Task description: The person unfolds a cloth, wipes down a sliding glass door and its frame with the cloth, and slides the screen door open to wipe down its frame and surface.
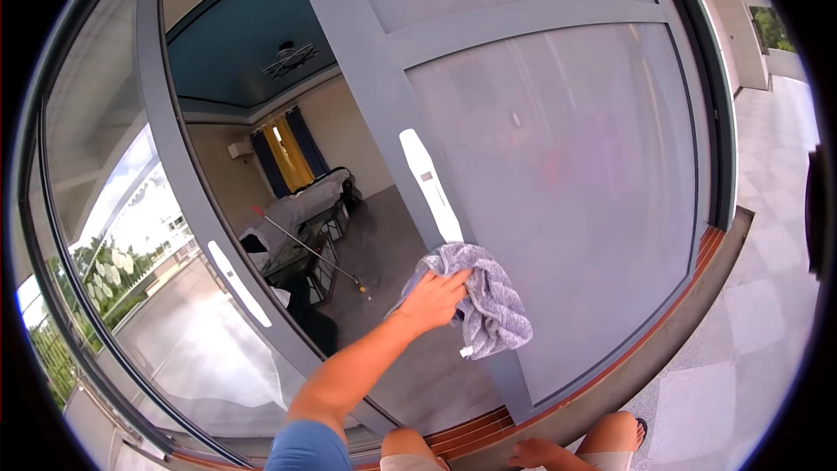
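Observation:
A crumpled grey cloth (pixel 497 305) hangs from my left hand (pixel 433 301), whose fingers press it against the grey door frame just below a white handle (pixel 429 183). A small white tag sticks out at the cloth's lower edge. Low in the view, my right hand (pixel 534 453) is beside my knee, partly cut off by the bottom edge; whether its fingers hold anything is too small to tell. The large sliding door panel (pixel 558 166) fills the right of the doorway.
Another door panel with a white handle (pixel 239 283) stands at the left. Through the opening are a sofa (pixel 305 202), a glass table, a mop with a red-ended pole (pixel 301 244), and curtains (pixel 288 153). An orange-brown track (pixel 475 436) and a step edge run along the doorway's foot.

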Action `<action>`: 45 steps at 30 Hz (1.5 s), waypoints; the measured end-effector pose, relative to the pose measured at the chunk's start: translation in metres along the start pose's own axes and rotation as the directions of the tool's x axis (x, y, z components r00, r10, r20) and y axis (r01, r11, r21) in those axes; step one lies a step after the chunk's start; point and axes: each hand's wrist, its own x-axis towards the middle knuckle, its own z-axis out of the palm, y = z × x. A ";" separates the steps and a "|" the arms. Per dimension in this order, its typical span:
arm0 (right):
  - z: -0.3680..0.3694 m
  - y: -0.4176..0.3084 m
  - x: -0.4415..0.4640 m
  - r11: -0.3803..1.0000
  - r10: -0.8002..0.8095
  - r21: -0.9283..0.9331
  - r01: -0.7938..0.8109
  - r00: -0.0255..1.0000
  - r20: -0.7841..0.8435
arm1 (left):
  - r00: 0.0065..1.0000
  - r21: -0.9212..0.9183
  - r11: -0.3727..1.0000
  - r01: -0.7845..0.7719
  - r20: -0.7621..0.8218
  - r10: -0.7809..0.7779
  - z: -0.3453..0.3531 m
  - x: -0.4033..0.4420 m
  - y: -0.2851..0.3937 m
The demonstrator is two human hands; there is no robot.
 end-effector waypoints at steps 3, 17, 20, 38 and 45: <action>-0.003 -0.012 -0.006 0.991 0.051 0.131 -0.034 0.990 -0.129 | 0.979 0.194 0.972 0.131 -0.181 -0.095 -0.090 0.068 -0.085; 0.010 -0.003 0.010 0.979 -0.118 0.146 0.142 0.980 -0.162 | 0.836 0.401 0.833 0.380 -0.535 -0.123 -0.185 0.233 -0.268; -0.012 -0.015 0.003 0.983 -0.136 0.103 0.155 0.976 -0.171 | 0.891 0.349 0.904 0.246 -0.448 -0.070 -0.153 0.191 -0.211; -0.050 -0.018 -0.064 0.989 -0.014 0.143 0.039 0.985 -0.174 | 0.921 0.402 0.866 0.298 -0.361 -0.150 -0.189 0.172 -0.195; -0.040 0.019 -0.026 0.986 0.036 0.162 -0.026 0.997 -0.062 | 0.775 0.561 0.540 0.627 -0.386 -0.500 -0.251 0.282 -0.304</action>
